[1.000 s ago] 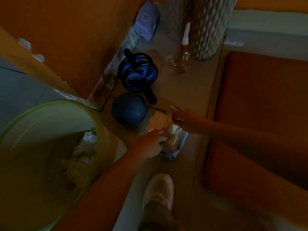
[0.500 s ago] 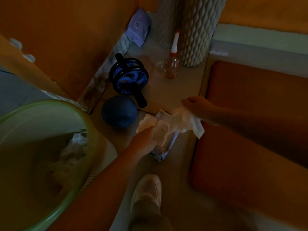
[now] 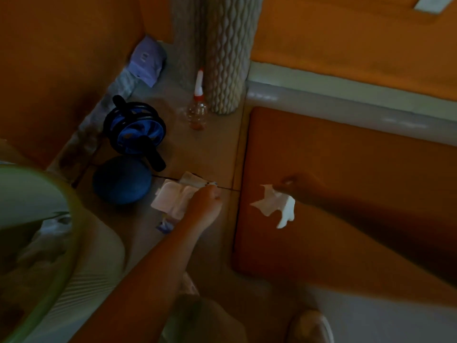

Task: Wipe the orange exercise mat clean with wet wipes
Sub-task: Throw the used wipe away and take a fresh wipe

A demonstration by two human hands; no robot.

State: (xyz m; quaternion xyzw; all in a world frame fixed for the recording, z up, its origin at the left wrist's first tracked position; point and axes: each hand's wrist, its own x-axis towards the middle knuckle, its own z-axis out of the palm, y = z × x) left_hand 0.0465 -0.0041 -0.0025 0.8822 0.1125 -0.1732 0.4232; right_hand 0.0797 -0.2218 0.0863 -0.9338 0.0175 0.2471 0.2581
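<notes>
Head view, in dim light:

1. The orange mat [image 3: 346,169] lies flat on the tiled floor [image 3: 210,149] and fills the right side. Its far edge runs beside the pale skirting of the wall.
2. A green bin [image 3: 74,233] takes the lower left corner, with crumpled white paper inside.
3. A rolled, ribbed grey mat [image 3: 227,58] stands upright at the top, near the orange mat's far left corner.
4. The left hand [image 3: 206,201] reaches forward from the bottom. Its fingers are curled down onto the right part of the pack of wipes [image 3: 170,196], gripping it against the floor.
5. The right hand [image 3: 294,186] hangs over the left part of the orange mat. Its fingertips are pinched narrow on the top edge of a white wipe [image 3: 274,205], which dangles crumpled above the mat; blur hides whether it touches the surface.
6. A blue ball [image 3: 122,180] sits just left of the pack, close to touching it.
7. A blue and black ab wheel [image 3: 134,129] stands just behind the ball, one handle pointing towards the pack.
8. The pack of wipes lies on the floor between the ball and the orange mat's left edge, its white lid facing up.
9. A purple pouch [image 3: 148,60] leans in the far corner.
10. A pale shoe [image 3: 311,325] shows at the bottom edge.
11. A clear spray bottle [image 3: 197,112] with a red collar stands upright just beside the rolled mat.
</notes>
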